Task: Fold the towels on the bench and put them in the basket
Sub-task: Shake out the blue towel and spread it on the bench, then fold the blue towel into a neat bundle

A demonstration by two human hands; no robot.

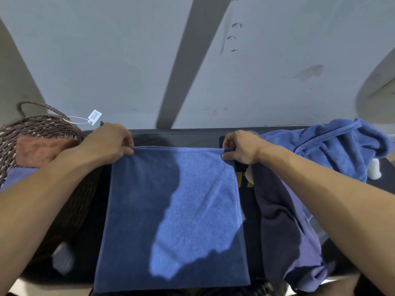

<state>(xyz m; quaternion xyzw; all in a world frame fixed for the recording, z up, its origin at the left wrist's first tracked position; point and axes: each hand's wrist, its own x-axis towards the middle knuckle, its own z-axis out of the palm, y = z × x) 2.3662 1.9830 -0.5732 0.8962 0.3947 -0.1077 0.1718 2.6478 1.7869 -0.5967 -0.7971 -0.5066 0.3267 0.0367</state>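
A blue towel (171, 210) lies spread flat across the black bench (192, 135), its near edge hanging over the front. My left hand (109, 142) pinches its far left corner. My right hand (239, 146) pinches its far right corner. At the left stands a dark woven basket (42, 127) holding a folded brown towel (36, 150) and a blue one (17, 176) below it.
A heap of crumpled blue towels (331, 150) lies on the bench to the right, and a darker one (282, 221) hangs under my right forearm. A white tag (95, 116) dangles from the basket handle. Grey floor lies beyond the bench.
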